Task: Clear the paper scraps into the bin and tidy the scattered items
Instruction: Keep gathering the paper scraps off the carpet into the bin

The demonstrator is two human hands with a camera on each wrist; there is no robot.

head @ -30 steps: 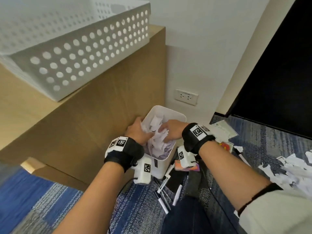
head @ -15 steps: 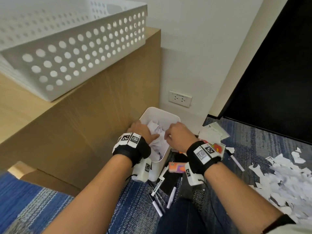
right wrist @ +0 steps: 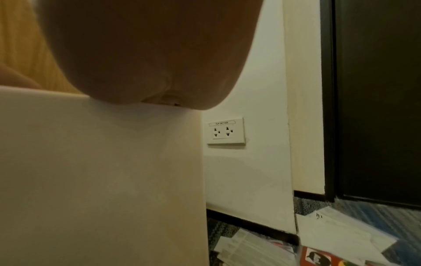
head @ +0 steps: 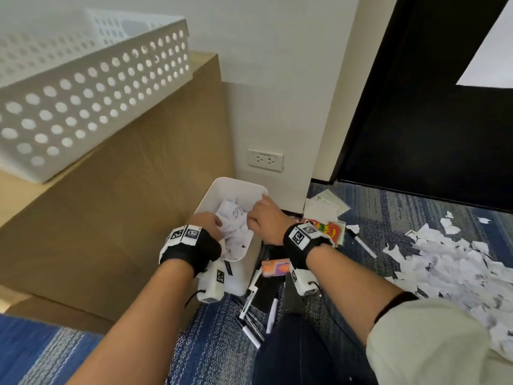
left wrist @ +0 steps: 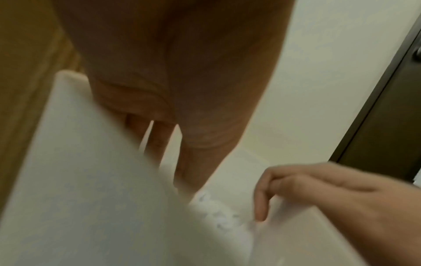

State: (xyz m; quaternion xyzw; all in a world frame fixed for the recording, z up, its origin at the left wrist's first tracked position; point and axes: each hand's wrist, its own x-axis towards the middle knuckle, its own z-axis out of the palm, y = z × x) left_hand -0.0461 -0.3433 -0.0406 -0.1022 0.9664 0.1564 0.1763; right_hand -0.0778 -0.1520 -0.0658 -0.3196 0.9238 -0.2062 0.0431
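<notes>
Both hands have pulled back toward the near rim of the bin since a second ago, when they were pushed deeper into the paper.

On the wall behind the bin, the socket has a small label that reads "TLP CKT #20". No other writing can be read; the wrist bands carry black and white square codes.

The left hand sits on the left rim of the bin. Its fingers are bent down into the crumpled paper scraps inside, and they touch the paper. I cannot tell if they grip any. The right hand sits on the right rim of the bin. Its fingers are loosely curled, with the tips near the paper. I cannot tell if it holds a scrap.

The bin is white and stands on the blue carpet, tight against the wooden cabinet on its left. The wall is close behind it. A white basket with holes sits on top of the cabinet, above the bin.

Right of the bin lie flat sheets and a bright card. Further right is a big pile of torn paper on the carpet. Pens and an orange card lie just in front of the bin.
</notes>
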